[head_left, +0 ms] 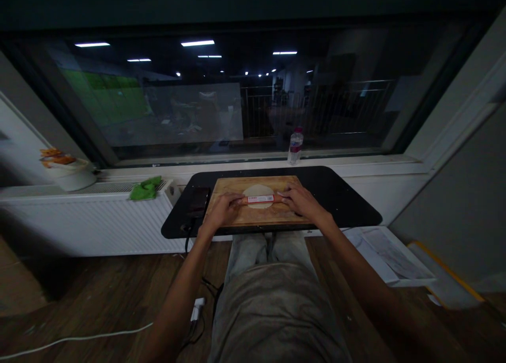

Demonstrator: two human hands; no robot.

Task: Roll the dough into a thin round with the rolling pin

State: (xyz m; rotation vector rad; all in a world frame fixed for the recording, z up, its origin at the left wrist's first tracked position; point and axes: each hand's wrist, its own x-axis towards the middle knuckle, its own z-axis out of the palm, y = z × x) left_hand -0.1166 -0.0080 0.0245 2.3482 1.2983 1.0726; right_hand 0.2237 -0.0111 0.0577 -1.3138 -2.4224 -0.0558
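Observation:
A wooden rolling pin (260, 198) with a red-and-white label lies crosswise over a flat round of dough (259, 189). My left hand (226, 209) grips the pin's left end, and my right hand (299, 198) has hold of the right end. Both hands have their fingers closed round the wood. Beneath the dough is a wooden board (233, 185), which rests on a black table (340, 194). The pin covers the middle of the dough, whose edges show above and below it.
Left of the board lies a dark phone-like device (198, 200) with a cable. A water bottle (295, 146) stands on the windowsill behind. A green cloth (145, 189) and a white pot (75, 176) are on the radiator (98, 221). At lower right sits a white box (389, 255).

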